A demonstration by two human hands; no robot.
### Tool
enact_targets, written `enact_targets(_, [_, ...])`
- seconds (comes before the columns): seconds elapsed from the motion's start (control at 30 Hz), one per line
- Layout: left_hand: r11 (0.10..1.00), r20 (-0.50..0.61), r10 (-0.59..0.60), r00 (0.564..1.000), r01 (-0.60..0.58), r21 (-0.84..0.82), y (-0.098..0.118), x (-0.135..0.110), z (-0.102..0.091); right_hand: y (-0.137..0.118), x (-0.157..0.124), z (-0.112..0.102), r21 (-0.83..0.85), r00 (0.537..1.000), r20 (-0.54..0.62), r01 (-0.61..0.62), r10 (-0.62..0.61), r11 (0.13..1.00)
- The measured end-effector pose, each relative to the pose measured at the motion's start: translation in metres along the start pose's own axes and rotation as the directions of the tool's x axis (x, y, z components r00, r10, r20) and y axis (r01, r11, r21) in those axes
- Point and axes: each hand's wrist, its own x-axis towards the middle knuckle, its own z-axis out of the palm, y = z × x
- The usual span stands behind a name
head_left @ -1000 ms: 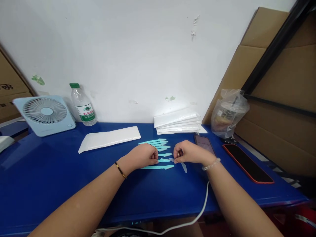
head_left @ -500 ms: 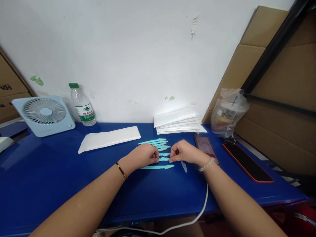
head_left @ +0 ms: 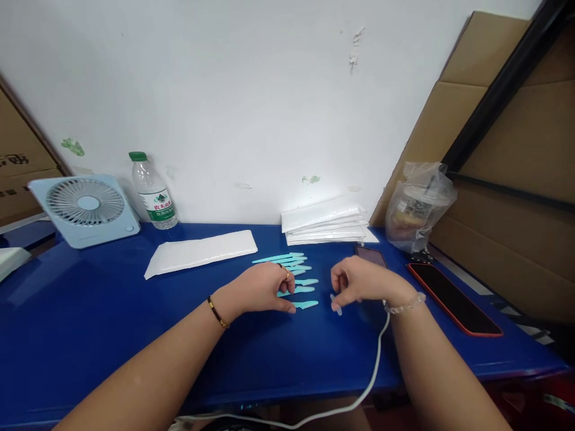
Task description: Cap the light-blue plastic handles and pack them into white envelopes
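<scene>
Clock taken about the row of sticks (head_left: 307,290), 12 at the wall. Sticks lie side by side on the table (head_left: 251,359), their far portions partly under the left hand (head_left: 263,288); the clear strip (head_left: 339,310) lies at about 4 o'clock, well apart from the packet stack (head_left: 321,222) at 1 o'clock. Left: thumb and fingers spread, thumb at the nearest stick (head_left: 308,304); firm contact cannot be told. Right hand (head_left: 363,280): thumb tip across the strip, forefinger curled above and apart, no pinch seen. Step in hand, judged: taking up the strip while the left steadies the nearest stick. Next move seems to call for a light fingertip pinch on the strip, as it looks thin and flat. Versus 0.5 s ago: right hand has shifted toward 3 o'clock, off the second-nearest stick; left thumb has dropped toward 6, to the nearest one.
</scene>
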Motion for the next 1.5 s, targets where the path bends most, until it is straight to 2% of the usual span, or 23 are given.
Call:
enact_targets(0.07, [1.000, 0.051, 0.000, 0.999, 0.000, -0.004, 0.002, 0.000, 0.001, 0.001, 0.000, 0.003, -0.024, 0.995, 0.099, -0.024, 0.026, 0.999])
enact_targets(0.13, [1.000, 0.071, -0.010, 0.997, 0.012, -0.023, 0.002, 0.001, 0.004, -0.001, 0.003, 0.008, -0.024, 0.993, 0.111, 0.036, -0.033, 0.999])
enact_targets(0.3, [0.997, 0.075, -0.034, 0.997, 0.039, -0.062, 0.000, 0.004, 0.007, -0.008, 0.008, 0.013, -0.013, 0.979, 0.036, 0.203, -0.202, 0.979])
enact_targets(0.5, [0.998, 0.032, -0.058, 0.998, 0.059, -0.029, 0.000, 0.006, 0.009, -0.018, 0.014, 0.022, 0.020, 0.955, -0.020, 0.295, -0.295, 0.955])
enact_targets(0.7, [0.997, 0.070, -0.073, 0.995, 0.072, 0.014, 0.007, 0.008, 0.008, -0.029, 0.022, 0.034, 0.042, 0.939, -0.050, 0.342, -0.340, 0.939])
enact_targets(0.77, [0.998, 0.037, -0.059, 0.998, 0.058, 0.030, 0.004, 0.008, 0.007, -0.029, 0.022, 0.034, 0.021, 0.931, -0.074, 0.361, -0.358, 0.932])
enact_targets(0.83, [0.998, -0.063, -0.036, 0.997, 0.039, 0.047, -0.002, 0.006, 0.007, -0.025, 0.024, 0.033, -0.039, 0.911, -0.145, 0.384, -0.386, 0.922])
enact_targets(0.9, [0.996, -0.172, -0.027, 0.985, 0.042, 0.083, -0.013, 0.004, 0.007, -0.017, 0.027, 0.033, -0.113, 0.893, -0.213, 0.380, -0.396, 0.918])
enact_targets(0.93, [0.993, -0.193, -0.037, 0.981, 0.057, 0.103, -0.018, 0.003, 0.007, -0.012, 0.030, 0.033, -0.136, 0.894, -0.224, 0.366, -0.388, 0.921])
enact_targets(1.07, [0.983, -0.104, -0.112, 0.988, 0.126, 0.137, -0.029, 0.002, 0.005, 0.001, 0.042, 0.035, -0.122, 0.917, -0.141, 0.357, -0.372, 0.926])
enact_targets(1.17, [0.985, -0.061, -0.096, 0.993, 0.104, 0.140, -0.024, 0.002, 0.003, -0.004, 0.044, 0.036, -0.141, 0.904, -0.134, 0.388, -0.406, 0.911])
enact_targets(1.3, [0.977, -0.069, -0.028, 0.997, 0.042, 0.210, -0.012, 0.004, 0.009, -0.021, 0.039, 0.041, -0.262, 0.894, -0.138, 0.383, -0.427, 0.886])
enact_targets(1.5, [0.937, -0.114, -0.046, 0.992, 0.083, 0.339, -0.004, 0.008, 0.025, -0.036, 0.043, 0.052, -0.545, 0.896, -0.213, 0.223, -0.391, 0.808])
